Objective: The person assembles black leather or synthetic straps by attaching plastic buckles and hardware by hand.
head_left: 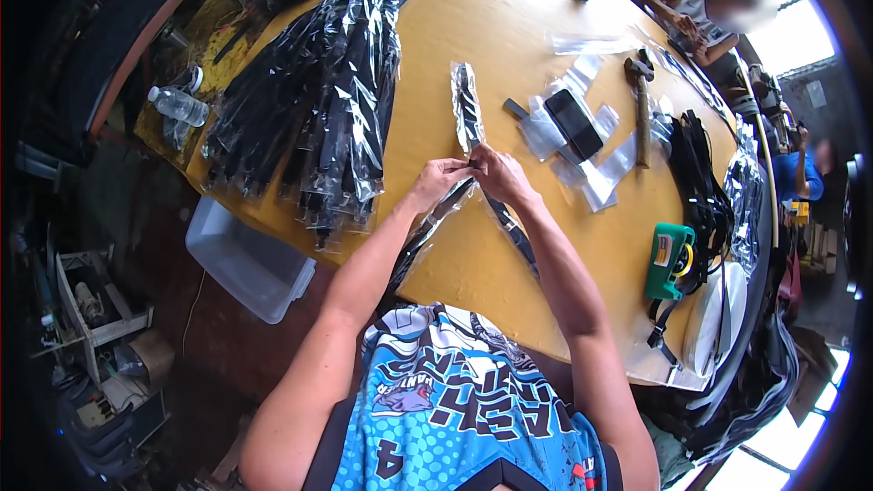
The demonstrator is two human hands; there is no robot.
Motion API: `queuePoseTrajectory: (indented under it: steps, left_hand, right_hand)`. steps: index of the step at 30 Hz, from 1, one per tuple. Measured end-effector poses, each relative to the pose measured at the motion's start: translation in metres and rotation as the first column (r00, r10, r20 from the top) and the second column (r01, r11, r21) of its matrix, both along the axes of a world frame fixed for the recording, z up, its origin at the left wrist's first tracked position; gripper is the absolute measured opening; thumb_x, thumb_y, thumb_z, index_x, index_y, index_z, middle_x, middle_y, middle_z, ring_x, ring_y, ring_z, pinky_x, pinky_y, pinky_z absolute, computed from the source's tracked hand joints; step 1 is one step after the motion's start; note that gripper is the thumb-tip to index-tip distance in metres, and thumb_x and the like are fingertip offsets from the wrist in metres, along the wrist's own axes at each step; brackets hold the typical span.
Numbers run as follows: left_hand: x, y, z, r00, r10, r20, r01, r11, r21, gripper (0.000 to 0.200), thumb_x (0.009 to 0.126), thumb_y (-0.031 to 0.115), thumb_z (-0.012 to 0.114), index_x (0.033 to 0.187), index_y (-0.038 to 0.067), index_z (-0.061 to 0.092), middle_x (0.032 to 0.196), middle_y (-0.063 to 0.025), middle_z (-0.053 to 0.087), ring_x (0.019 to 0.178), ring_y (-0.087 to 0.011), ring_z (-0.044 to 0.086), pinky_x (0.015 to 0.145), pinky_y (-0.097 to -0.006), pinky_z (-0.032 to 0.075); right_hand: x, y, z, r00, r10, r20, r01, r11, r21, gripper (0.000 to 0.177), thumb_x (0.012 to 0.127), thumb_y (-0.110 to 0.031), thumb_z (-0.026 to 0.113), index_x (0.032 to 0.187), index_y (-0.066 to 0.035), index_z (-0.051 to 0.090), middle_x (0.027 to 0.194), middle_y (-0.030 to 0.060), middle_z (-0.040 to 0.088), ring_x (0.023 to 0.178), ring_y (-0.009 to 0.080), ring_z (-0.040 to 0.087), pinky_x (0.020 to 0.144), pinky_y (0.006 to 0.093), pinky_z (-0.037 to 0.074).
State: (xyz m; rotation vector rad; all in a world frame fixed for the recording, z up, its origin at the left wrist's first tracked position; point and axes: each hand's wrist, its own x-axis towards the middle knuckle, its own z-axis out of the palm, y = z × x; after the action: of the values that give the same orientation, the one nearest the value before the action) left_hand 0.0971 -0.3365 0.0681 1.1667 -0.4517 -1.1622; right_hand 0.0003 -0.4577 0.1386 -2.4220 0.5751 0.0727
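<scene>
A black strap in a shiny clear plastic sleeve [466, 105] lies on the table in front of me, running up from my fingers. My left hand [438, 184] pinches at its lower end, fingers closed. Right beside it, almost touching, my right hand [500, 175] is closed on the same spot. Below the hands, one wrapped length [427, 241] slants down left and a black strap length [514, 235] slants down right. Whether these join at my fingertips is hidden. To the left is a large pile of black straps in plastic sleeves [341, 100].
On the right lie a phone [573, 123] on clear plastic sleeves, a hammer [642, 109], a green tape dispenser [668, 259] and loose black straps [700, 182]. A bottle [179, 106] is at left, a plastic bin [241, 259] below the edge. Another person [700, 18] sits across.
</scene>
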Motion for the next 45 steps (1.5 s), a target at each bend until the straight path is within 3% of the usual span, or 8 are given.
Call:
queuePoseTrajectory:
  steps: [18,25,28,30,37,39,42,45]
  left_hand:
    - [-0.011,-0.007,-0.032,0.967,0.177,0.184,-0.191,0.980,0.061,0.014,0.082,0.003,0.059,0.094,-0.005,0.059,0.084,-0.0067,0.064,0.072,-0.0085,0.059,0.065,-0.0184,0.047]
    - [-0.012,-0.001,-0.009,0.987,0.155,0.041,-0.157,0.985,0.064,0.013,0.082,0.005,0.057,0.093,-0.003,0.059,0.079,-0.0042,0.063,0.068,-0.0081,0.058,0.063,-0.0184,0.047]
    - [-0.010,-0.001,0.000,0.998,0.071,-0.003,-0.070,0.990,0.121,0.016,0.080,0.010,0.063,0.092,-0.001,0.061,0.081,-0.0038,0.063,0.069,-0.0074,0.058,0.063,-0.0184,0.047]
    - [-0.012,-0.002,-0.002,0.968,0.076,0.239,-0.098,0.992,0.079,0.021,0.077,0.013,0.069,0.091,-0.001,0.061,0.080,-0.0035,0.063,0.067,-0.0073,0.058,0.061,-0.0187,0.047]
    - [-0.011,-0.001,0.001,0.987,0.059,0.152,-0.073,0.994,0.087,0.022,0.074,0.011,0.071,0.090,-0.002,0.061,0.082,-0.0054,0.064,0.069,-0.0093,0.059,0.063,-0.0208,0.047]
    - [-0.012,0.001,0.000,0.981,0.046,0.188,-0.067,0.992,0.106,0.021,0.074,0.010,0.070,0.089,-0.001,0.061,0.081,-0.0054,0.065,0.068,-0.0093,0.059,0.063,-0.0208,0.048]
    - [-0.009,-0.001,0.002,0.978,0.010,0.211,-0.035,0.993,0.115,0.018,0.075,0.010,0.070,0.088,0.000,0.062,0.081,-0.0051,0.065,0.068,-0.0093,0.059,0.063,-0.0207,0.048]
    - [-0.012,-0.002,0.008,0.977,-0.030,0.213,0.003,0.992,0.127,0.016,0.075,0.009,0.069,0.087,0.000,0.063,0.081,-0.0050,0.065,0.068,-0.0092,0.059,0.063,-0.0206,0.048]
  right_hand:
    - [-0.015,-0.010,-0.007,0.990,-0.138,0.005,0.133,0.949,-0.285,0.036,0.073,-0.024,0.068,0.098,-0.005,0.050,0.075,0.0164,0.061,0.077,0.0326,0.060,0.068,0.0404,0.044]
    - [-0.036,-0.012,-0.036,0.888,-0.424,0.176,0.335,0.860,0.384,0.040,0.078,-0.026,0.064,0.102,0.005,0.056,0.092,0.0165,0.065,0.086,0.0232,0.063,0.076,0.0304,0.049]
    - [-0.036,-0.001,-0.041,0.879,-0.445,0.171,0.312,0.808,0.500,0.040,0.075,-0.023,0.069,0.102,0.004,0.057,0.089,0.0149,0.066,0.081,0.0195,0.063,0.073,0.0289,0.049]
    - [-0.034,0.001,-0.043,0.866,-0.473,0.163,0.327,0.783,0.530,0.036,0.076,-0.018,0.069,0.102,0.004,0.057,0.089,0.0132,0.065,0.082,0.0160,0.061,0.072,0.0263,0.048]
    - [-0.039,0.002,-0.059,0.830,-0.534,0.162,0.274,0.643,0.716,0.029,0.076,-0.016,0.068,0.096,0.004,0.059,0.088,0.0129,0.065,0.078,0.0149,0.061,0.069,0.0255,0.048]
    - [-0.042,0.002,-0.062,0.818,-0.521,0.243,0.103,0.548,0.830,0.027,0.078,-0.012,0.066,0.098,0.005,0.059,0.088,0.0111,0.065,0.078,0.0129,0.060,0.069,0.0235,0.048]
    - [-0.045,0.004,-0.051,0.785,-0.606,0.132,0.299,0.557,0.775,0.026,0.079,-0.010,0.065,0.099,0.005,0.058,0.087,0.0092,0.064,0.078,0.0116,0.059,0.068,0.0218,0.047]
    - [-0.045,0.004,-0.051,0.802,-0.563,0.200,0.209,0.577,0.790,0.027,0.080,-0.010,0.064,0.102,0.005,0.057,0.088,0.0094,0.064,0.079,0.0120,0.059,0.069,0.0220,0.047]
